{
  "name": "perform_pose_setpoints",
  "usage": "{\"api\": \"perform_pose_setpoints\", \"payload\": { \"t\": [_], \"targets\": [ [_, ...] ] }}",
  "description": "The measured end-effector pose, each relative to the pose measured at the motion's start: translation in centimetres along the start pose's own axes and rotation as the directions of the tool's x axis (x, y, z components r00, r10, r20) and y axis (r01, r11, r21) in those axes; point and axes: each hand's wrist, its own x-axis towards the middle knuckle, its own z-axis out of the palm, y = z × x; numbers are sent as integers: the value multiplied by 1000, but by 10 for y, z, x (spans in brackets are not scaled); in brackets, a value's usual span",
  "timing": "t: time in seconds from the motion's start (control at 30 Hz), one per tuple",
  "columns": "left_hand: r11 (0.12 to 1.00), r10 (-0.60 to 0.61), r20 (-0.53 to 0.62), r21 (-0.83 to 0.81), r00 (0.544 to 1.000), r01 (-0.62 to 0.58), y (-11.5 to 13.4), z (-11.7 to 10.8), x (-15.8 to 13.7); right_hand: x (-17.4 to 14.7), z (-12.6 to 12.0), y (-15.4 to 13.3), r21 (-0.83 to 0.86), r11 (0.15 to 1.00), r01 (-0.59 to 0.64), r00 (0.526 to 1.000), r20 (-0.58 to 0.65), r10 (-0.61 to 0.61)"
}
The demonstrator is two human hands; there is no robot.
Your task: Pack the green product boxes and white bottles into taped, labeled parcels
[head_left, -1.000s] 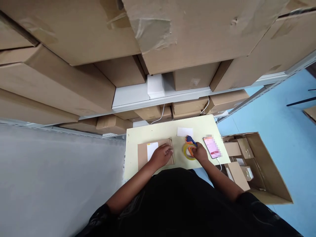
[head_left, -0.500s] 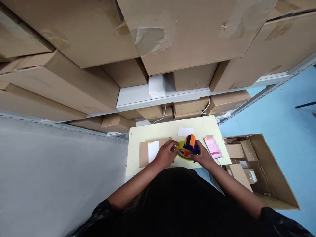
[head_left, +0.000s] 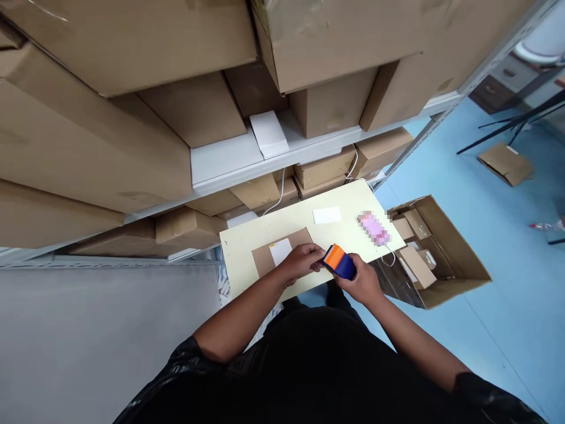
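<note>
A tape dispenser (head_left: 339, 261) with an orange front part and a dark blue body is held over the near edge of the table. My right hand (head_left: 362, 281) wraps around its blue end. At its orange end, the bent fingers of my left hand (head_left: 304, 261) close on the front edge; whether tape lies between them is hidden. Left of the dispenser lies a flat brown cardboard parcel (head_left: 261, 259) with a white label (head_left: 279, 251), partly behind my left hand and forearm.
The pale yellow table (head_left: 241, 234) also bears a white slip (head_left: 327, 215) and a pink-screened phone (head_left: 374, 228) with a cable. To the right stands a large open carton (head_left: 468, 265) holding small boxes. A shelf (head_left: 229, 158) loaded with cardboard boxes rises behind the table.
The yellow tape roll and strip seen earlier no longer show. The dispenser has turned so its orange and blue top faces me. My view has shifted, showing more floor on the right.
</note>
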Motion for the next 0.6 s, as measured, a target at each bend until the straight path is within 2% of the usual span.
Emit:
{"api": "perform_pose_setpoints", "payload": {
  "t": [0.1,0.17,0.23,0.33,0.4,0.53,0.6],
  "targets": [
    [995,-13,-46,102,999,18,-14,7,-1,-7,-2,6,-76,996,42,998,46,-38],
    [961,26,-108,276,994,5,-16,13,3,-5,-7,11,-93,992,82,992,107,-72],
    [870,82,-128,493,988,-8,-10,17,14,0,-14,21,-68,993,98,983,162,-85],
    [664,163,-162,747,973,13,11,15,46,4,-23,52,43,999,-16,971,237,5],
    [511,199,-235,853,951,104,26,10,74,3,-22,83,133,977,-164,942,315,115],
    [65,26,-247,967,969,245,34,0,125,-3,5,134,296,856,-424,842,477,252],
    [-51,-38,-258,965,966,256,28,-3,139,-3,27,144,344,802,-488,810,520,270]
  ]
}}
